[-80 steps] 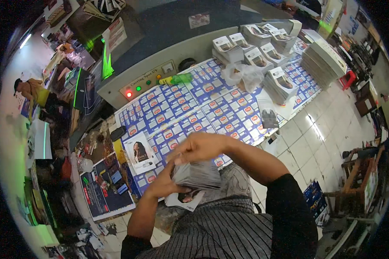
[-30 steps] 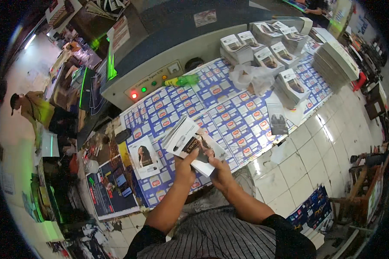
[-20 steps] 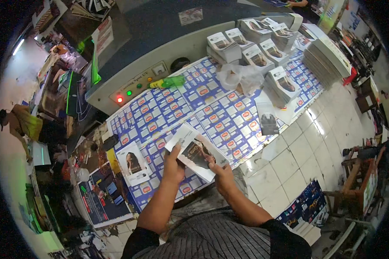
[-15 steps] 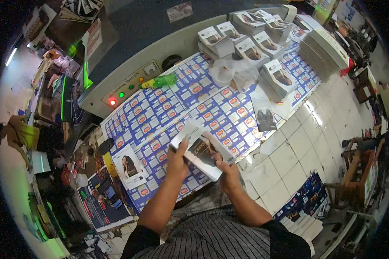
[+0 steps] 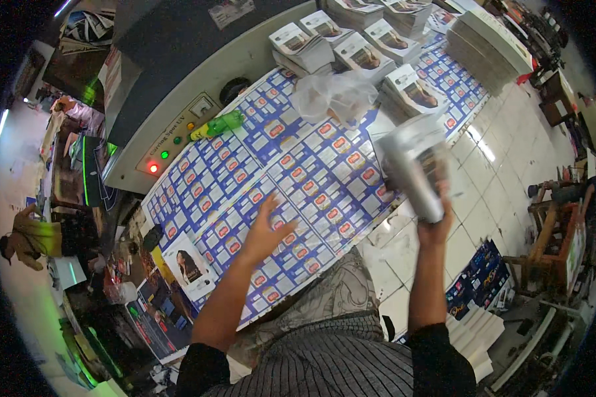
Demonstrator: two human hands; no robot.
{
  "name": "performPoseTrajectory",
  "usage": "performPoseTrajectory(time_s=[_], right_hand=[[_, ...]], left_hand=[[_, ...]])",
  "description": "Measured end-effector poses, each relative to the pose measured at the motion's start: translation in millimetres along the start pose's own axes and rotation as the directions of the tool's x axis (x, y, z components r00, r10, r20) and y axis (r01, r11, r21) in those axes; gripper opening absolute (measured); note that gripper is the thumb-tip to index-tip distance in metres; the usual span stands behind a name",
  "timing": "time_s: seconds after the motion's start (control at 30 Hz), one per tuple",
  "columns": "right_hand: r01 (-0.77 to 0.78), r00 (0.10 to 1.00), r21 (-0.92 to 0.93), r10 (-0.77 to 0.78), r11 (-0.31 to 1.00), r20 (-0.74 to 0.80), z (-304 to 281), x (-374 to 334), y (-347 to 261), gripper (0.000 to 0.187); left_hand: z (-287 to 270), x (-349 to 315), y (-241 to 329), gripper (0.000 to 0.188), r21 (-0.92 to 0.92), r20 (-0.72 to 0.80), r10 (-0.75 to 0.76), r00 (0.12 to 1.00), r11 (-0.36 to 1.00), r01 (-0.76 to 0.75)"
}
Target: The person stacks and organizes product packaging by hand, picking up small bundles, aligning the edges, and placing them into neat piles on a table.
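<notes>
My right hand (image 5: 438,223) grips a stack of printed sheets (image 5: 410,169) near the table's right edge; motion blurs it. The stack is tilted, with white edges and a picture on its face. My left hand (image 5: 266,237) holds nothing, its fingers spread above the blue-patterned table covering (image 5: 311,182). Just beyond the held stack, another stack of printed sheets (image 5: 417,92) rests on the table. To the left lies a single white sheet with a portrait (image 5: 187,266).
Several more printed stacks (image 5: 364,56) stand at the back, and a tall pile (image 5: 486,56) at the far right. A crumpled clear plastic bag (image 5: 334,99) and a green bottle (image 5: 218,126) lie on the table. A grey machine panel with lit buttons (image 5: 159,155) borders the far left.
My right hand has carried the stack of printed sheets right and away from me. My left hand has let go of it and opened. The view has shifted slightly.
</notes>
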State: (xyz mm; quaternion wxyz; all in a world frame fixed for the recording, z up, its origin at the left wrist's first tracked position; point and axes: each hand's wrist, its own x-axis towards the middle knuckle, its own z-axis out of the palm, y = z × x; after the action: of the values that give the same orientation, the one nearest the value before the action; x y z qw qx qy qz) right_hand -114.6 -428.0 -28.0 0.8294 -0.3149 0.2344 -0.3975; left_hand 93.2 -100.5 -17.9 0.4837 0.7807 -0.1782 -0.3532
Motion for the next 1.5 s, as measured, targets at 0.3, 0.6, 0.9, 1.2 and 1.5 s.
performPoseTrajectory(time_s=[0.3, 0.6, 0.9, 1.2, 1.5], right_hand=[[0.339, 0.932, -0.113, -0.350, 0.934, -0.091, -72, 218, -117, 0.056], [0.125, 0.989, -0.258, -0.140, 0.958, -0.039, -38, 338, -78, 0.057], [-0.321, 0.939, -0.563, 0.333, 0.762, -0.084, -58, 385, -39, 0.085], [0.084, 0.897, -0.974, -0.441, 0.209, -0.017, -158, 403, -144, 0.075], [0.523, 0.810, -0.748, 0.034, 0.409, 0.585, 100, 26, 87, 0.021]], left_hand=[[-39, -13, -80, 0.107, 0.830, -0.160, -0.314, 0.936, 0.469, 0.300], [-50, -17, -95, 0.113, 0.844, -0.117, -0.423, 0.898, 0.434, 0.315], [-43, -12, -99, 0.113, 0.832, -0.089, -0.347, 0.934, 0.490, 0.261], [-34, 17, -104, 0.112, 0.798, -0.005, -0.273, 0.962, 0.579, 0.169], [-69, -58, -90, 0.120, 0.715, -0.128, -0.308, 0.943, 0.630, 0.303]])
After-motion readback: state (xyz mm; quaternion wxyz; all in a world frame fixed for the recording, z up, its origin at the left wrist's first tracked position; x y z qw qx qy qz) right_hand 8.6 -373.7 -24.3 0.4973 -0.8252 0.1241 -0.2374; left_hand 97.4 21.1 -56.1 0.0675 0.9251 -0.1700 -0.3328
